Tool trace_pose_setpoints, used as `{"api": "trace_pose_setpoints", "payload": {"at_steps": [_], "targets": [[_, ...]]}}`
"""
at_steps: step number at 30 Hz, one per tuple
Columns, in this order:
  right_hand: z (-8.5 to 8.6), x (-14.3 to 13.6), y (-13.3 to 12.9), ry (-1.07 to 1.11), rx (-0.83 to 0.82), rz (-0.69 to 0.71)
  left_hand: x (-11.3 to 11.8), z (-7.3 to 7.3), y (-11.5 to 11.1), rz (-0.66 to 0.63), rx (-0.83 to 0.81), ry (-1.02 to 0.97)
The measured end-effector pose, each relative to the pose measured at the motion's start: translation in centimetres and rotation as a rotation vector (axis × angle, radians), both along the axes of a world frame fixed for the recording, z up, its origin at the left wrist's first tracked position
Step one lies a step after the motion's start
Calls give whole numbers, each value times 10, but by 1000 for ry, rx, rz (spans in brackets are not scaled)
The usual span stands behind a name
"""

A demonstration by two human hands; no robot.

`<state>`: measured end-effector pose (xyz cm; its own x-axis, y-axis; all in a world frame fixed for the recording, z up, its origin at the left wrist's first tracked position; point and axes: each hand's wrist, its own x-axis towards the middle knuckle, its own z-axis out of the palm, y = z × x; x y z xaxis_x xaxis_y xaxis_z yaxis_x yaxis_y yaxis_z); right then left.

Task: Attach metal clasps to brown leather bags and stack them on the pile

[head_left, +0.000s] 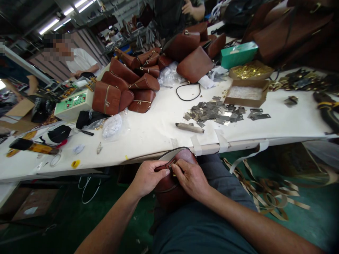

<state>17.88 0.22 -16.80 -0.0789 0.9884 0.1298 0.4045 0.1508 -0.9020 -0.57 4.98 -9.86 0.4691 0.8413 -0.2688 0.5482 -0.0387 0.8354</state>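
Observation:
A brown leather bag lies across my lap, against the table's front edge, with its flap turned up. My left hand grips the flap's left edge, thumb on the outer face and fingers behind. From the other side my right hand pinches at a small gold metal fitting on the leather. The fingertips of the two hands almost meet there. Part of the fitting is hidden under my right fingers, and the lower end of the bag is in shadow.
On the white table stand several brown bags. Thin metal plates lie in a heap behind a grey stick-shaped tool. Farther right are a cardboard box, gold fittings and a green box. A person sits at the left.

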Motion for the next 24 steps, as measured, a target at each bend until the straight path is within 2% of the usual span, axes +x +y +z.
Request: {"api": "trace_pose_setpoints", "payload": {"at_steps": [4,11,15,20,22,24], "targets": [[0,-2,1,65,-34,-32,1,1,2,7,-16,2],[12,-1,5,126,-94,-111,-3,6,9,93,-304,-204],[20,-1,4,153,-90,-98,-6,9,8,97,-331,-241],[28,3,2,262,-72,-119,-4,22,1,51,-200,-163],[34,5,1,341,-88,-89,-2,33,-5,28,-66,-61],[41,6,-1,440,-100,-43,0,46,-14,3,148,100]]}}
